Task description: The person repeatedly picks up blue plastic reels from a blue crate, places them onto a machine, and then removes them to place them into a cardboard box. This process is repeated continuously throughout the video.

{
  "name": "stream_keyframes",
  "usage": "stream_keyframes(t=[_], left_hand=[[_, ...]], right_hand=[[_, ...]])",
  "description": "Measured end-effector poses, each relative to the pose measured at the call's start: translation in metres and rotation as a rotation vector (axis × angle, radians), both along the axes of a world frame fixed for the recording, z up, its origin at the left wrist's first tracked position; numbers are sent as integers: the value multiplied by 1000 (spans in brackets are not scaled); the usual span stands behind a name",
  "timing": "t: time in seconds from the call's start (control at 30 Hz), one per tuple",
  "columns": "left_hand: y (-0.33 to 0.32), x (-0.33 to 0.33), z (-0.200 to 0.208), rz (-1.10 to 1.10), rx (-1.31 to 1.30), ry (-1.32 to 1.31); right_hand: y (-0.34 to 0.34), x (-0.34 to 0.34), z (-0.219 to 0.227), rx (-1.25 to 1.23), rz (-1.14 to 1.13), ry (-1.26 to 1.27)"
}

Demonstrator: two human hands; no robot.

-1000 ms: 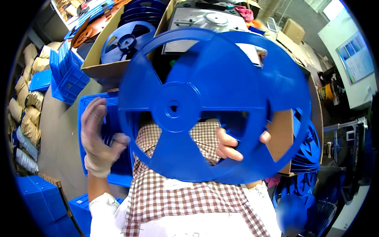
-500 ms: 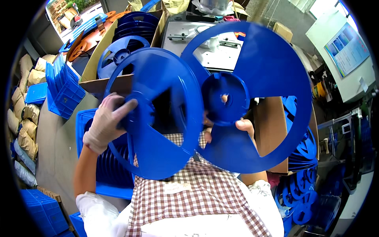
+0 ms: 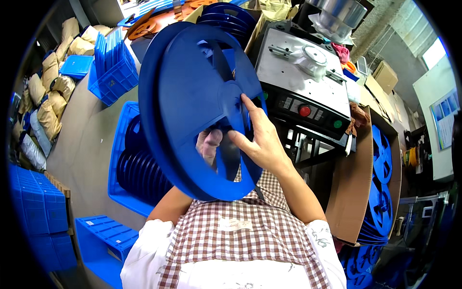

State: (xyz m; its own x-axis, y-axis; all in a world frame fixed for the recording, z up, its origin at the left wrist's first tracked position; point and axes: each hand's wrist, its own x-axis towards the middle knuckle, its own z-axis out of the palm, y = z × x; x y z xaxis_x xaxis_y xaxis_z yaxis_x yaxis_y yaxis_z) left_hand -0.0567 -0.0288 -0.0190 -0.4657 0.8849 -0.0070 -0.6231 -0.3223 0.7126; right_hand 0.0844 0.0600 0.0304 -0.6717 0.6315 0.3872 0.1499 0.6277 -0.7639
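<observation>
A large blue plastic reel [image 3: 185,91], made of two flanges set close face to face, is tilted in front of my apron. Its face has wide cut-out openings around a central hub. My right hand [image 3: 264,142] grips it at the hub, with fingers on the near face and the thumb reaching to a cut-out edge. Through that opening the fingers of my left hand [image 3: 210,144] show, curled by the hub behind the near flange. The reel hides the rest of that hand.
On the left stands a blue crate [image 3: 113,168] of dark blue reels. A machine with a pale metal top [image 3: 274,62] and red button is ahead. An open cardboard box [image 3: 349,192] of blue flanges sits right. Sacks [image 3: 50,115] line the far left.
The two flanges, apart and one in each hand before, are now together as one reel. It has swung left, my right hand has come onto its near face, and the view has shifted.
</observation>
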Motion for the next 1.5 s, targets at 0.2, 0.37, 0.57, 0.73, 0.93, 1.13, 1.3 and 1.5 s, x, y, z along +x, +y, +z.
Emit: stream_keyframes(t=[0.2, 0.37, 0.57, 0.73, 0.93, 1.13, 1.3, 1.5], left_hand=[[3, 25, 22, -79, -8, 14], [7, 24, 20, -197, -35, 22], [25, 34, 9, -102, 119, 110], [32, 12, -35, -239, 251, 21], [28, 24, -23, -167, 125, 113], [29, 46, 6, -124, 133, 101], [28, 40, -1, -153, 109, 183], [32, 43, -3, -223, 6, 228]], right_hand=[[7, 10, -6, -128, -51, -16], [8, 11, -3, -111, -111, 120], [10, 13, -2, -140, -131, 116], [10, 17, -4, -135, -142, 139], [13, 22, -6, -130, -141, 147], [12, 23, -11, -121, -141, 183], [10, 25, -11, -105, -154, 147], [21, 40, -4, -96, -152, 39]])
